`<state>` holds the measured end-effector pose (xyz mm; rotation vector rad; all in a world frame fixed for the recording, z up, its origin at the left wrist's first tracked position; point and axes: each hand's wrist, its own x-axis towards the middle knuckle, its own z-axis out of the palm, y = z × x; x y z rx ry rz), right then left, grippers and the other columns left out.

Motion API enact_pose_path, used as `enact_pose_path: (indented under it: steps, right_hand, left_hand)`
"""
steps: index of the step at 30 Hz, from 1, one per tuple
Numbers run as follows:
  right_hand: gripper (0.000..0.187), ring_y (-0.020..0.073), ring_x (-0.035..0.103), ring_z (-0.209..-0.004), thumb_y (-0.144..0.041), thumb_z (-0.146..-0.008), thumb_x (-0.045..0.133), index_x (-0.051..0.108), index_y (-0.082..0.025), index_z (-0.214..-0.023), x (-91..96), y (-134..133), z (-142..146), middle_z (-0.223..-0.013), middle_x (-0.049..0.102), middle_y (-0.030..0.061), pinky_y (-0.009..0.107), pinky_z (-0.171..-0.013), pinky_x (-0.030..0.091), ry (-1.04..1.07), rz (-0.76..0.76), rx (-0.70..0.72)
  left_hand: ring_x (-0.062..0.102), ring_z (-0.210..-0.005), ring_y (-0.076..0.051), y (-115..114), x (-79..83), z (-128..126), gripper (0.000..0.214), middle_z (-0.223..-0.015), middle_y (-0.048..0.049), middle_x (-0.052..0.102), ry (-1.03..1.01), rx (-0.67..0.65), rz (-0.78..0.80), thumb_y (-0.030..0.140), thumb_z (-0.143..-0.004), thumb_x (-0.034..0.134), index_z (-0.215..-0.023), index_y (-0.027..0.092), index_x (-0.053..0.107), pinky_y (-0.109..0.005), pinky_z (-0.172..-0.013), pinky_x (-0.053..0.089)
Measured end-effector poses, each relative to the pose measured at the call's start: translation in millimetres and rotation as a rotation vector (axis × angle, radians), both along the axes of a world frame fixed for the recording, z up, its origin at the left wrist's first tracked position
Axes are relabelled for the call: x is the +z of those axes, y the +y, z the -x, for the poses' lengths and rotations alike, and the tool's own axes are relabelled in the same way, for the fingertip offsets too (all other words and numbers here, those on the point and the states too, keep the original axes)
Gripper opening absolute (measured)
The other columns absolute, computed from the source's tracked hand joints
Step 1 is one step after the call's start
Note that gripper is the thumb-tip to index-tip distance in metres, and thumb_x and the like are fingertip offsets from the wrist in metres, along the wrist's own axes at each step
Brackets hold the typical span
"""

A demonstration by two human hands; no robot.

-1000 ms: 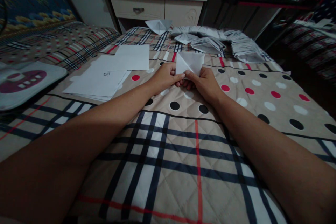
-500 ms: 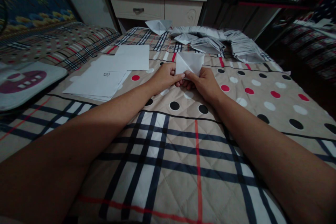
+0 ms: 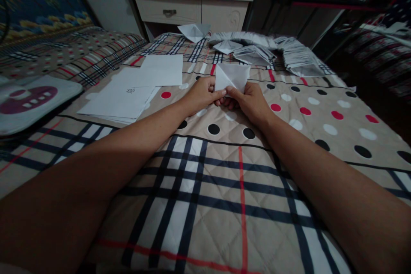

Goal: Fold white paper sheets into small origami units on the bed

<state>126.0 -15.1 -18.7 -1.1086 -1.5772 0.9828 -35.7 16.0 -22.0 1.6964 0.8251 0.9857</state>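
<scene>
No clear change over past 1 s: left hand [image 3: 202,93] and right hand [image 3: 252,98] in same pose; suggests steady hold, no new fold. Both closed, pinching folded paper [image 3: 236,75] between them at lower edge. Paper raised, broad face toward camera, top edge near level; roughly square, no clear long axis. White sheets [image 3: 162,70] left of grip; folded stack [image 3: 301,59] beyond, right.

Mid-frame, the square [image 3: 236,73] is showing creased, matt paper; lower down, the quilt [image 3: 220,192] is showing stitched, matt cloth.
</scene>
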Motion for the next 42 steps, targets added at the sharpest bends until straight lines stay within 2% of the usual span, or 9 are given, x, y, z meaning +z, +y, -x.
enact_pose_path:
  steps: [14, 22, 32, 42]
  right_hand:
    - [0.032, 0.0115, 0.056, -0.049, -0.043, -0.086, 0.065, 0.059, -0.018, -0.067, -2.0, 1.8, -0.7, -0.061, 0.065, 0.0028, 0.024, -0.047, 0.048, -0.005, -0.015, 0.006]
    - [0.037, 0.0100, 0.056, -0.047, -0.048, -0.085, 0.067, 0.059, -0.017, -0.067, -0.5, 1.5, -0.4, -0.060, 0.064, 0.0019, 0.022, -0.046, 0.047, -0.001, -0.010, 0.015]
    - [0.036, 0.0101, 0.055, -0.048, -0.045, -0.087, 0.066, 0.060, -0.016, -0.066, -2.1, 2.1, -1.1, -0.060, 0.064, 0.0023, 0.022, -0.046, 0.047, -0.005, -0.024, 0.015]
    - [0.033, 0.0105, 0.056, -0.049, -0.045, -0.086, 0.067, 0.058, -0.017, -0.070, -1.4, 1.3, -0.8, -0.062, 0.064, 0.0023, 0.022, -0.048, 0.047, 0.000, -0.019, 0.015]
  left_hand:
    - [0.059, -0.053, -0.007, 0.5, 0.0, 0.0, 0.013, -0.063, 0.0015, 0.063, 0.001, -0.008, 0.006, 0.019, -0.082, 0.070, -0.085, 0.011, 0.060, -0.017, -0.053, 0.049]
    - [0.060, -0.053, -0.007, 2.4, -1.9, -0.2, 0.011, -0.063, 0.0014, 0.063, -0.008, -0.008, 0.010, 0.015, -0.082, 0.069, -0.084, 0.010, 0.060, -0.017, -0.054, 0.049]
    - [0.059, -0.052, -0.006, -0.2, 1.2, -0.2, 0.004, -0.062, 0.0012, 0.063, -0.009, -0.006, 0.024, 0.007, -0.084, 0.063, -0.085, 0.009, 0.060, -0.015, -0.053, 0.048]
    - [0.060, -0.053, -0.006, 1.5, -0.7, 0.1, 0.007, -0.062, 0.0021, 0.063, -0.006, -0.012, 0.008, 0.012, -0.083, 0.066, -0.086, 0.010, 0.061, -0.015, -0.053, 0.049]
